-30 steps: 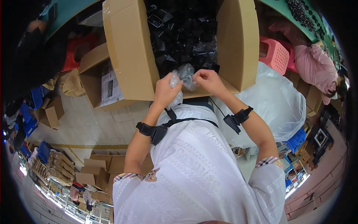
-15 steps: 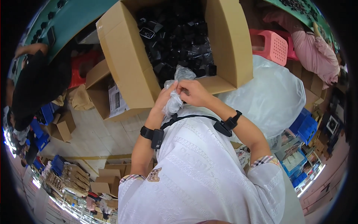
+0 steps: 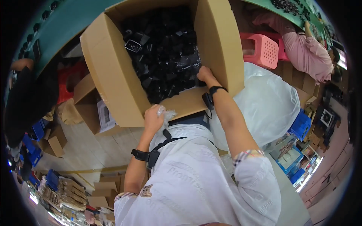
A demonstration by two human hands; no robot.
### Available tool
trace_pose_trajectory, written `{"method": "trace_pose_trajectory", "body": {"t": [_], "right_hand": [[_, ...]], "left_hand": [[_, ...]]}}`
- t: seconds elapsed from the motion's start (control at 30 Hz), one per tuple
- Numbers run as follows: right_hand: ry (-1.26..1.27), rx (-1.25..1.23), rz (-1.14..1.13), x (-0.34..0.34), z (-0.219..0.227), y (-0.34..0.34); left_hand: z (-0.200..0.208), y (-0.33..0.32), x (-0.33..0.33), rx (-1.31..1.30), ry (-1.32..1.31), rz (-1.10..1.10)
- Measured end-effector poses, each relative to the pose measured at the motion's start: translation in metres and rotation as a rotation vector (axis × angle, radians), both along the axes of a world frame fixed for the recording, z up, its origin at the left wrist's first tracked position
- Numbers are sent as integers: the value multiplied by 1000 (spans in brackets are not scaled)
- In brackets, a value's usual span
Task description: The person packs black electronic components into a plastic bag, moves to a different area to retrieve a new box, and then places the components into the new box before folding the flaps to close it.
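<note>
A large open cardboard box (image 3: 113,64) stands before me, holding a heap of small black parts (image 3: 162,49) with shiny and dull faces. One of them, a square watch-like piece (image 3: 132,46), has a pale rim. At the box's near left corner my left hand (image 3: 152,117) is closed around a crumpled clear plastic bag (image 3: 168,113). My right hand (image 3: 204,74) reaches inside the box by its right wall, next to the black parts. Its fingers are curled, and what they hold, if anything, is hidden.
A big translucent plastic bag (image 3: 264,107) bulges to the box's right. Beyond it stands a pink stool (image 3: 266,51), near a person in pink (image 3: 305,52). Left lie a smaller open carton (image 3: 85,98) and a red stool (image 3: 68,81). A green table (image 3: 60,28) runs along the far left.
My hands have parted. The right one has moved from the plastic bag forward into the box; the left keeps the bag and has shifted left and down. The view has shifted slightly.
</note>
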State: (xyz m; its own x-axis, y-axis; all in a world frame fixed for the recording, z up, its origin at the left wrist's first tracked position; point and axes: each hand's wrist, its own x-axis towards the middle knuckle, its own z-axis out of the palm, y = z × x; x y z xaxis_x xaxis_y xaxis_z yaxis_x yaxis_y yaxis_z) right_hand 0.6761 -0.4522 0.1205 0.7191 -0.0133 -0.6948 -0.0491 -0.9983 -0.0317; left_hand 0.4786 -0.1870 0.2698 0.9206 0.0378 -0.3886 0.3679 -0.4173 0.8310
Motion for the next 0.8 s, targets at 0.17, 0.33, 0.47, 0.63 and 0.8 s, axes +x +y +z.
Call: {"method": "trace_pose_trajectory", "body": {"t": [0.17,0.33,0.47,0.63,0.8], "right_hand": [[295,-114,92,1,-16,26],[668,183,-667,-18,-50,-24],[579,316,-723,-41,-60,-29],[272,-131,150,-37,-41,-4],[427,-141,132,-40,-53,-6]], "left_hand": [[11,-8,-8,32,-103,113],[5,-22,-1,105,-114,200],[2,-22,-5,154,-113,273],[-1,-21,-10,208,-127,294],[-2,-22,-7,182,-142,260]]}}
